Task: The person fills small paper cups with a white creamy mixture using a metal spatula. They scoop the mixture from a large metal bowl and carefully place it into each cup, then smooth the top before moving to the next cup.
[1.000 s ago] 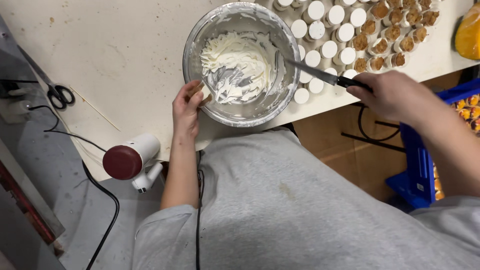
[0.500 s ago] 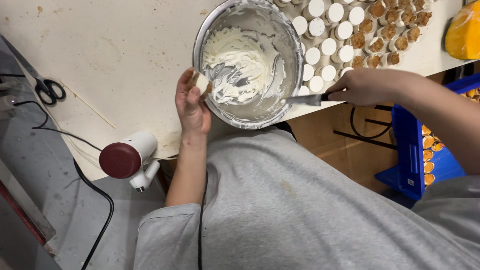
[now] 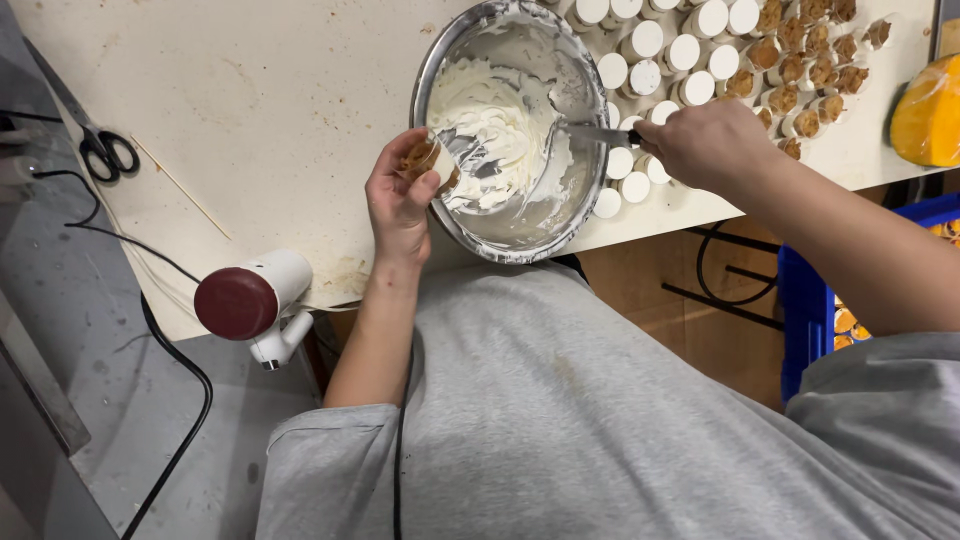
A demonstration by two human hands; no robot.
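A metal mixing bowl (image 3: 590, 215) with white cream (image 3: 492, 130) inside sits at the table's near edge. My left hand (image 3: 396, 200) holds a small brown-topped pastry cup (image 3: 425, 160) over the bowl's left rim. My right hand (image 3: 705, 140) grips a knife (image 3: 590, 132) whose blade reaches into the cream toward the cup.
Rows of small cups, white-topped (image 3: 648, 45) and brown-topped (image 3: 800, 60), stand right of the bowl. An orange bag (image 3: 925, 115) lies far right. Scissors (image 3: 100, 145) and a thin stick (image 3: 180, 185) rest at left. A red-and-white tool (image 3: 250, 300) hangs off the edge; a blue crate (image 3: 820, 310) is below.
My left hand let go of the bowl's rim and now holds a brown-topped cup above it. The knife in my right hand went deeper into the cream.
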